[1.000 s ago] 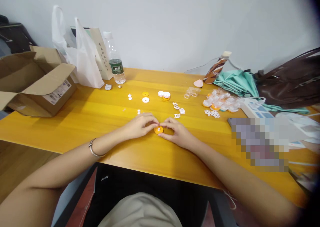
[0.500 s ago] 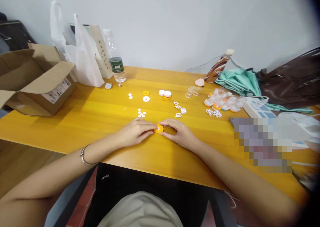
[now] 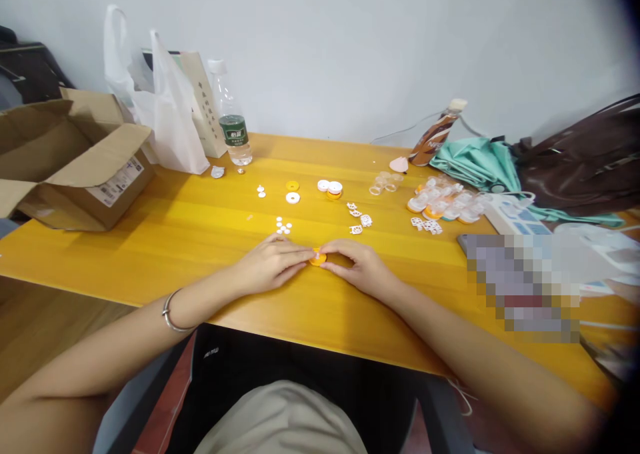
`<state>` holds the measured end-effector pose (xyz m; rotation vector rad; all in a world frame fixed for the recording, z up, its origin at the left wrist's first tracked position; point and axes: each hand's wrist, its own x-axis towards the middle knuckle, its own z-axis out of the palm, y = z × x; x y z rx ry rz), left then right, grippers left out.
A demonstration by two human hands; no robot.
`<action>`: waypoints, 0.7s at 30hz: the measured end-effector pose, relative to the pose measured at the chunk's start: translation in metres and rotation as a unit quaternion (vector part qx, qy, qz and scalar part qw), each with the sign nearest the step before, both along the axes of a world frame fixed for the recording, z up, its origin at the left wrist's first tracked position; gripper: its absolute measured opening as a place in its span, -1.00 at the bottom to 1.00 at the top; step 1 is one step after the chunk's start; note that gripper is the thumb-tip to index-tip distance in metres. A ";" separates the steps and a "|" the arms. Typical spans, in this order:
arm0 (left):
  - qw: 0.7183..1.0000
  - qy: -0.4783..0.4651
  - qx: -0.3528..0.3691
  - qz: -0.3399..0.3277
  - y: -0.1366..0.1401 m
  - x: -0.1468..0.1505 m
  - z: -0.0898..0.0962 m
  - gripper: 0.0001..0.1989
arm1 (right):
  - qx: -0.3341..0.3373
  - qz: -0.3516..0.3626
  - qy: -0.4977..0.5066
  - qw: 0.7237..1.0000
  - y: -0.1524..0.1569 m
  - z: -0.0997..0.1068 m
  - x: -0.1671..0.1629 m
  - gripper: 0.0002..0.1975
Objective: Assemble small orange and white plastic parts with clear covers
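Note:
Between my two hands, near the front of the table, is a small round orange disc with a whitish middle. My left hand grips its left edge with the fingertips. From the other side, the thumb and fingers of my right hand pinch its right edge. Several small white round pieces lie just beyond my left hand. White openwork plastic pieces lie beyond my right hand. Farther back are a white ring, a yellow ring and stacked white and orange discs.
An open cardboard box, a white plastic bag and a water bottle stand at left. On the right are clear-topped pieces, a coffee bottle, green cloth, a brown bag and a blurred-out flat object.
Both hands stay at the orange disc, whose face now looks slightly tilted and more covered by fingertips. The view has shifted very slightly; the other things lie as before.

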<state>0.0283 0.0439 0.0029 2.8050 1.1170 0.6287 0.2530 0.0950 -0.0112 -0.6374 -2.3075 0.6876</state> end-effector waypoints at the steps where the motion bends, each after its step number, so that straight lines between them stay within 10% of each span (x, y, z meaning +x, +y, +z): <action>1: 1.000 0.002 0.004 0.000 0.000 0.000 0.000 -0.68 | -0.001 0.001 0.000 1.000 0.000 0.000 0.000 -0.85; 21: 0.998 0.015 0.067 -0.003 0.000 0.001 -0.004 -0.70 | 0.011 0.006 0.003 1.000 0.001 -0.001 0.000 -0.87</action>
